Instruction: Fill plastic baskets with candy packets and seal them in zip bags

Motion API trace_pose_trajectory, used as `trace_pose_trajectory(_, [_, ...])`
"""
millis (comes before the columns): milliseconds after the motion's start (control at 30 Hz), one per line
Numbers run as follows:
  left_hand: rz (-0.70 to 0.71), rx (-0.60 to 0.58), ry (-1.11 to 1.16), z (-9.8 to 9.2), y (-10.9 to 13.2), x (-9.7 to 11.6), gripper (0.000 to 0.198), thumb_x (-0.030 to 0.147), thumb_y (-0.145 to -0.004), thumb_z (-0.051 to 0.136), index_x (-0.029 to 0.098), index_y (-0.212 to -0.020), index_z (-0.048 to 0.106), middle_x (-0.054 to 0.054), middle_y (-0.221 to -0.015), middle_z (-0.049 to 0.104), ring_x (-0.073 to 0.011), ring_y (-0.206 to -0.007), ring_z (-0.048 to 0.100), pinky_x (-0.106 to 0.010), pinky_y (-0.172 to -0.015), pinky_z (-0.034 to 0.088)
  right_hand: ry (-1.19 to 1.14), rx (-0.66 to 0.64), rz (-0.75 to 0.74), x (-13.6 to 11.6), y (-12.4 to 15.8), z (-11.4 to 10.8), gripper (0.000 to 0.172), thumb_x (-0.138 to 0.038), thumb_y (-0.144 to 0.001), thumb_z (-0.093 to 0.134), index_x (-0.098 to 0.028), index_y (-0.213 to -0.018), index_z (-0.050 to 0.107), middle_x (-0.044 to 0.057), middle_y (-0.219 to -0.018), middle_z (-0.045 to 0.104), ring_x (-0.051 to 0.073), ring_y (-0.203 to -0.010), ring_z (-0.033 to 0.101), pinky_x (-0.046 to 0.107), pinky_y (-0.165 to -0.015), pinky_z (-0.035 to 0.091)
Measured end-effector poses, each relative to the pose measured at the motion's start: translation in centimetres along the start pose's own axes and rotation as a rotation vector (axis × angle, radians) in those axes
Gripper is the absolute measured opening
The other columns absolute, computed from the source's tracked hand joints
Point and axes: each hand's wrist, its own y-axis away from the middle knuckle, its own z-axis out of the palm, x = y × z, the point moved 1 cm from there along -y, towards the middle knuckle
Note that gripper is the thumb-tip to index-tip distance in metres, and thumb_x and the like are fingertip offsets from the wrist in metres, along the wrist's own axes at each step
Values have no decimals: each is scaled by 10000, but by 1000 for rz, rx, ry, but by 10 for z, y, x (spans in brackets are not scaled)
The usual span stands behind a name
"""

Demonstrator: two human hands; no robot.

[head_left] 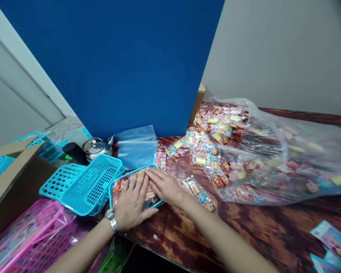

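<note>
My left hand (132, 204), with a metal watch (111, 220) at the wrist, lies flat with its fingers stretched over a light-blue plastic basket (110, 195). Under the palm are clear-wrapped packets (120, 185) with red-haired doll figures, filling the basket. From the right, my right hand (167, 186) also presses flat on these packets, its fingertips close to the left fingers. Both hands cover much of the basket's contents. Just right of the right hand, a single doll packet (199, 193) lies on the dark wood-patterned table (184, 235).
Stacked blue baskets (95, 185) stand at left, above wrapped pink baskets (34, 242) and beside a cardboard box (14, 170). A kettle (98, 148) and a clear plastic bag (138, 146) are behind. A large bag (272, 159) spills doll packets at right. Printed cards (333, 239) lie front right.
</note>
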Motion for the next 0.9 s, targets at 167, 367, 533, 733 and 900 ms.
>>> trace_pose_trajectory(167, [147, -52, 186, -9, 4, -27, 837, 531, -888, 373, 116, -1438, -101, -176, -1494, 184, -288, -1368, 181, -439, -1060, 282, 92, -66, 12, 7, 1, 14, 391, -267, -913, 431, -148, -1277, 511, 98, -1304, 523, 209, -1173, 500, 366, -1004, 422])
trace_pose_trajectory(367, [146, -191, 34, -8, 3, -30, 830, 483, -840, 489, 101, -1447, 72, -196, -1497, 153, -344, -1369, 139, -493, -1061, 244, 209, -215, -91, 9, 0, 2, 428, -361, -913, 460, -144, -1278, 510, 133, -1326, 494, 243, -1212, 459, 382, -1022, 385])
trace_pose_trajectory(533, [120, -181, -29, 0, 5, -22, 757, 455, -837, 501, 88, -1424, 193, -209, -1481, 196, -352, -1375, 90, -557, -1077, 134, 308, -342, -167, 5, -5, -5, 604, -481, -797, 611, -128, -1273, 496, 183, -1324, 480, 304, -1235, 419, 460, -981, 393])
trace_pose_trajectory(733, [95, -109, 138, -1, 12, -21, 798, 536, -875, 383, 86, -1446, 55, -208, -1495, 144, -325, -1383, 63, -505, -1073, 213, 321, -364, -206, 4, -7, -1, 569, -442, -811, 609, -113, -1260, 492, 188, -1272, 524, 294, -1199, 459, 451, -944, 420])
trace_pose_trajectory(900, [73, -169, 176, -5, 8, -17, 1006, 744, -750, 371, 58, -1438, 111, -239, -1486, 137, -391, -1369, 31, -565, -1065, 153, 252, -444, -179, 8, -12, -3, 551, -450, -804, 616, -144, -1249, 506, 168, -1292, 505, 274, -1153, 499, 416, -927, 436])
